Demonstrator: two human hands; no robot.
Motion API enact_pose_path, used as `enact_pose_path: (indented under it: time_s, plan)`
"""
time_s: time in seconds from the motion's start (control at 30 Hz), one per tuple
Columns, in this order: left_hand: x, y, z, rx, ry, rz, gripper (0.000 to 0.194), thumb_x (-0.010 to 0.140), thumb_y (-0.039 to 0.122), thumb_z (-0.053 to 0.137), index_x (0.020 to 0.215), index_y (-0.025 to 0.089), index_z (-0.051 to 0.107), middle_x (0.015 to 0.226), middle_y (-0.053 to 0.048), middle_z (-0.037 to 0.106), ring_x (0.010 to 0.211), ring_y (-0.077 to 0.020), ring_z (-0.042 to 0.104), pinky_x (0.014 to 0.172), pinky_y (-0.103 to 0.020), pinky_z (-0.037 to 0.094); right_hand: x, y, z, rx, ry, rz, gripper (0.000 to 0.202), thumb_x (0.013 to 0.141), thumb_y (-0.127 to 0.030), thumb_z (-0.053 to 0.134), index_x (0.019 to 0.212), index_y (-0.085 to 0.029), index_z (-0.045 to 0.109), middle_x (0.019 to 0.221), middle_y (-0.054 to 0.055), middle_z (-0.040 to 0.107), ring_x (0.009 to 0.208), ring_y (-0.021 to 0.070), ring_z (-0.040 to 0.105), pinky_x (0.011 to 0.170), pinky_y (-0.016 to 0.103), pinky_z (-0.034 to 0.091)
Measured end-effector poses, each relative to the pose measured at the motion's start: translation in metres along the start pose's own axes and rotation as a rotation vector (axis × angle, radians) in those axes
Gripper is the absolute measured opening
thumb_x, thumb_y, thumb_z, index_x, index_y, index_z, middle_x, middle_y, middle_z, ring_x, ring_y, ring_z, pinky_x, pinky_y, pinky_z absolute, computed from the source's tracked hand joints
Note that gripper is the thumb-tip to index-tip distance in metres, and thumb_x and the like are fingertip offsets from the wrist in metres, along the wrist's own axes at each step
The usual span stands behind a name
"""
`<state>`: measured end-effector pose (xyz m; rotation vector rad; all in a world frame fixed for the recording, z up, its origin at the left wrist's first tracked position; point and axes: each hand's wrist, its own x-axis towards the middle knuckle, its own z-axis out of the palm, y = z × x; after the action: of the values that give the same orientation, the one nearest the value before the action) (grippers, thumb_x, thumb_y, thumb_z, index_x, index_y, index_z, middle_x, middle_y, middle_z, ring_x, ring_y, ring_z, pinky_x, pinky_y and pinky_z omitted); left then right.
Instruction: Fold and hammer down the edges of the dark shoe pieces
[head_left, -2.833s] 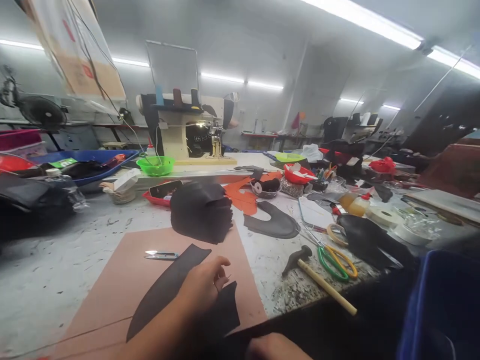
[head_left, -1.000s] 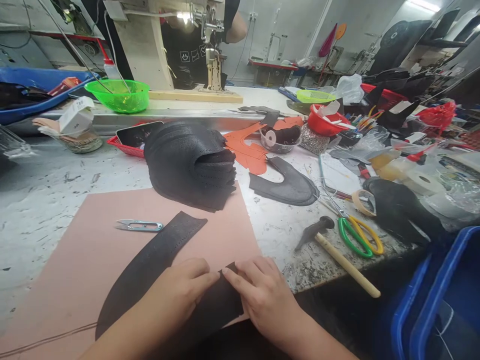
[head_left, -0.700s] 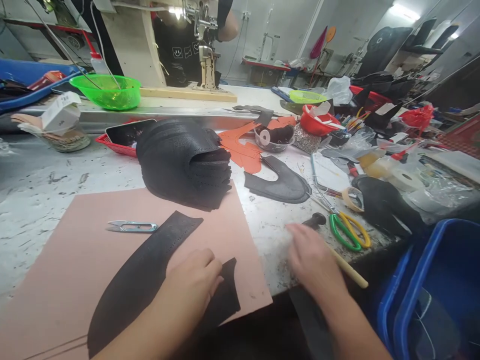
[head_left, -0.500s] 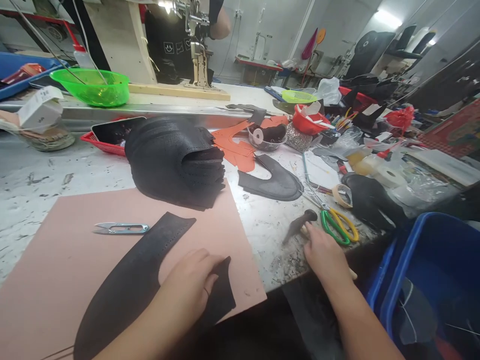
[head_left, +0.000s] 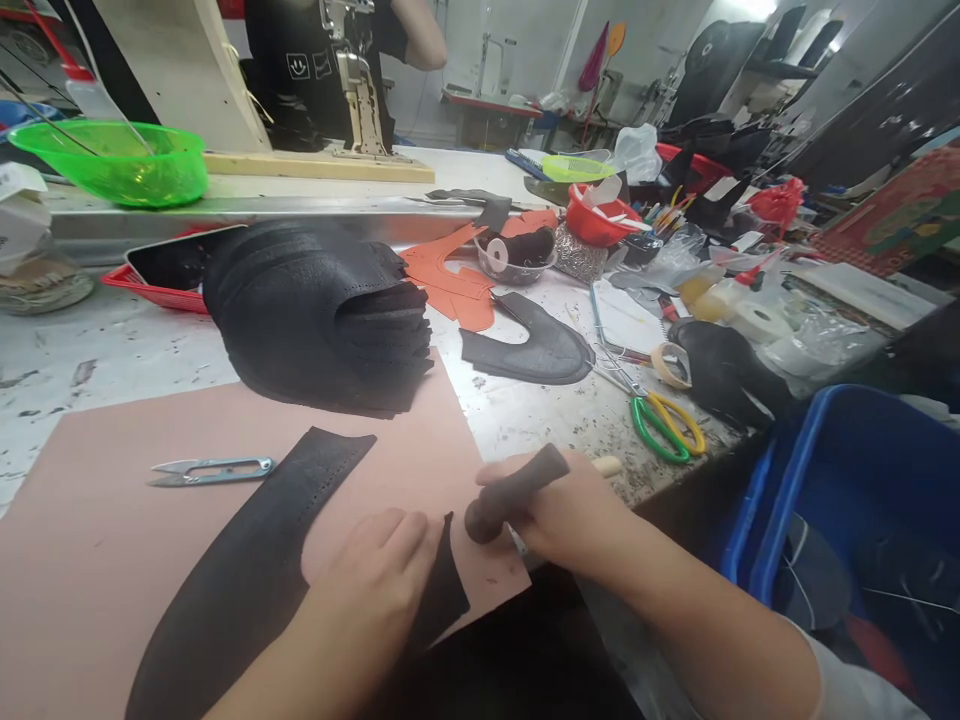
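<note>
My right hand [head_left: 574,510] grips a hammer [head_left: 525,485] by its pale wooden handle. The dark hammer head hangs over the right part of the pink board [head_left: 202,425], just right of my left hand. A curved black leather piece [head_left: 232,570] with a stitched or punched line near its end lies on that board. My left hand [head_left: 386,565] is closed over the right arm of this piece, fingers bent and fingertips partly hidden. Left of the leather's upper end lie thread snips [head_left: 214,470].
Behind the board sits a stack of black leather pieces [head_left: 307,320]. One similar piece [head_left: 532,350] lies farther right, near scissors [head_left: 664,425] with green and yellow handles. A blue bin [head_left: 825,430] stands at the right. Across the table a person [head_left: 300,90] is beside a sewing machine [head_left: 364,100].
My right hand has lifted the hammer from the table beside the scissors and brought it left over the board. The left hand stays on the leather. The view has shifted slightly.
</note>
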<state>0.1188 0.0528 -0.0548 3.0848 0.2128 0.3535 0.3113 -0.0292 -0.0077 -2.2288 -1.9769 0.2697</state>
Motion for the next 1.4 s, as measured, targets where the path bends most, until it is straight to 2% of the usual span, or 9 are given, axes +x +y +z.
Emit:
enact_pose_path:
  time_s: [0.17, 0.4, 0.57, 0.7, 0.83, 1.0, 1.1, 1.2, 1.4]
  plan:
    - [-0.001, 0.004, -0.001, 0.1, -0.035, 0.033, 0.044, 0.067, -0.001, 0.041, 0.11, -0.001, 0.054, 0.08, -0.011, 0.054, 0.068, -0.0239, 0.052, 0.053, -0.036, 0.049, 0.015, -0.009, 0.004, -0.154, -0.039, -0.064, 0.007, 0.071, -0.016, 0.055, 0.068, -0.018, 0.062, 0.052, 0.001, 0.056, 0.051, 0.0135, 0.05, 0.048, 0.026, 0.017]
    - [-0.001, 0.007, -0.003, 0.132, -0.067, 0.026, 0.039, 0.066, 0.0, 0.042, 0.101, 0.002, 0.06, 0.078, -0.009, 0.053, 0.067, -0.0237, 0.051, 0.05, -0.035, 0.048, 0.019, -0.014, -0.001, -0.132, -0.028, -0.219, 0.011, 0.077, -0.015, 0.052, 0.072, -0.02, 0.06, 0.054, -0.001, 0.056, 0.052, 0.0134, 0.049, 0.049, 0.027, 0.014]
    - [0.001, 0.005, -0.002, 0.077, -0.092, -0.004, 0.043, 0.068, -0.002, 0.04, 0.107, 0.003, 0.056, 0.078, -0.009, 0.053, 0.066, -0.0227, 0.051, 0.053, -0.036, 0.048, 0.02, -0.014, -0.004, -0.169, -0.012, -0.165, 0.013, 0.077, -0.013, 0.051, 0.07, -0.02, 0.06, 0.054, 0.0, 0.056, 0.051, 0.0136, 0.049, 0.048, 0.027, 0.013]
    - [-0.001, -0.001, 0.002, -0.094, -0.004, -0.093, 0.032, 0.075, -0.001, 0.036, 0.094, 0.01, 0.058, 0.073, -0.006, 0.052, 0.063, -0.0201, 0.05, 0.052, -0.033, 0.044, 0.022, -0.013, 0.002, -0.137, -0.031, -0.161, 0.009, 0.076, -0.016, 0.053, 0.07, -0.02, 0.059, 0.053, -0.002, 0.055, 0.05, 0.0126, 0.048, 0.047, 0.026, 0.014]
    - [-0.006, -0.008, 0.004, -0.225, 0.081, -0.185, 0.03, 0.08, 0.002, 0.034, 0.094, 0.014, 0.058, 0.078, -0.006, 0.056, 0.068, -0.0187, 0.053, 0.052, -0.029, 0.041, 0.025, -0.011, 0.006, -0.144, -0.085, -0.173, 0.003, 0.07, -0.018, 0.058, 0.067, -0.02, 0.058, 0.055, -0.001, 0.056, 0.049, 0.0124, 0.047, 0.046, 0.026, 0.014]
    - [-0.008, -0.007, 0.001, -0.212, 0.101, -0.152, 0.027, 0.082, 0.004, 0.034, 0.092, 0.013, 0.058, 0.079, -0.006, 0.057, 0.066, -0.0183, 0.053, 0.051, -0.028, 0.038, 0.025, -0.011, -0.001, -0.015, -0.043, -0.143, 0.012, 0.077, -0.017, 0.052, 0.071, -0.021, 0.061, 0.06, -0.002, 0.058, 0.053, 0.0112, 0.048, 0.049, 0.026, 0.016]
    - [-0.007, -0.006, -0.001, -0.205, 0.109, -0.121, 0.028, 0.082, 0.003, 0.034, 0.091, 0.012, 0.058, 0.076, -0.006, 0.056, 0.063, -0.0174, 0.052, 0.05, -0.027, 0.038, 0.025, -0.012, 0.0, -0.037, -0.105, -0.145, 0.005, 0.074, -0.018, 0.056, 0.073, -0.019, 0.061, 0.062, -0.001, 0.06, 0.052, 0.0115, 0.048, 0.048, 0.026, 0.017]
    - [-0.007, -0.006, -0.003, -0.213, 0.08, -0.115, 0.03, 0.081, 0.002, 0.033, 0.092, 0.012, 0.059, 0.076, -0.006, 0.056, 0.063, -0.0172, 0.051, 0.052, -0.028, 0.039, 0.026, -0.012, -0.001, -0.102, -0.137, -0.149, 0.007, 0.074, -0.016, 0.055, 0.07, -0.019, 0.06, 0.059, -0.001, 0.059, 0.05, 0.0119, 0.047, 0.048, 0.027, 0.015]
    - [-0.008, -0.006, -0.007, -0.249, -0.043, -0.184, 0.03, 0.08, 0.005, 0.033, 0.088, 0.017, 0.06, 0.072, -0.004, 0.053, 0.064, -0.0173, 0.05, 0.056, -0.029, 0.04, 0.023, -0.017, 0.0, -0.046, -0.044, -0.21, 0.006, 0.077, -0.02, 0.057, 0.071, -0.021, 0.06, 0.057, -0.003, 0.056, 0.05, 0.011, 0.046, 0.048, 0.026, 0.016]
